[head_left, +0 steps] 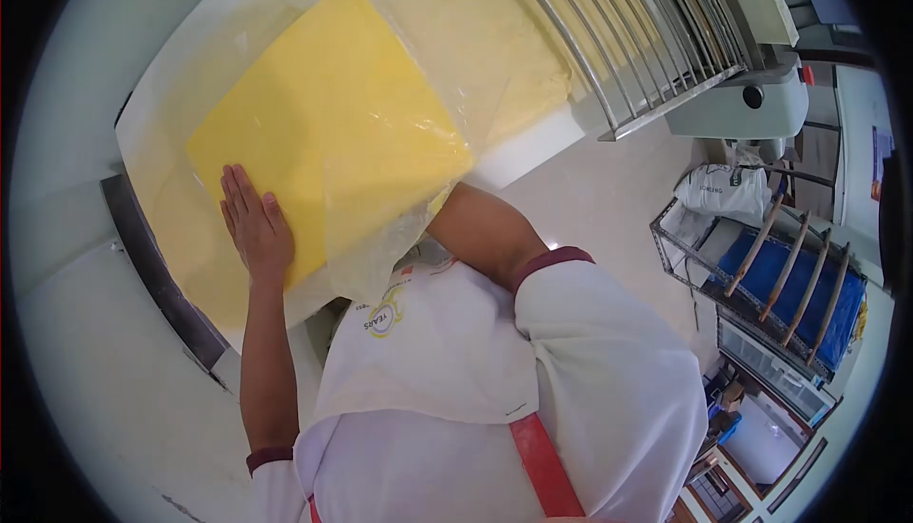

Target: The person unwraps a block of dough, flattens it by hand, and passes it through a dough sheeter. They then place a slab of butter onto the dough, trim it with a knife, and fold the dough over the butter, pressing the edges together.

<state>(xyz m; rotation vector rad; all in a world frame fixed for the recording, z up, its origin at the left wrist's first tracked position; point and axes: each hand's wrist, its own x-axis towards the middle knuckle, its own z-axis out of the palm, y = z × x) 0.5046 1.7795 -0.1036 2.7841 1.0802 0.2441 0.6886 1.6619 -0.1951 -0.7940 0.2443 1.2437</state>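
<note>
A flat yellow slab (323, 114) lies under clear plastic film (380, 228) on a white work surface (138, 119). My left hand (259, 233) rests flat on the slab's lower left edge, its fingers stretched out and close together. From the right, my right forearm (480, 228) reaches in beneath the near corner of the slab and its film. That hand is hidden, so I cannot see what it touches. Paler yellow sheet material (485, 38), also under film, stretches behind the slab to the upper right.
A metal bar guard (618, 43) stands over the surface at upper right, beside a grey machine housing (742, 105) with a red knob (807, 76). Farther right, a metal rack (704, 271) carries a white sack (723, 190), blue material (799, 285) and several wooden rods (785, 280).
</note>
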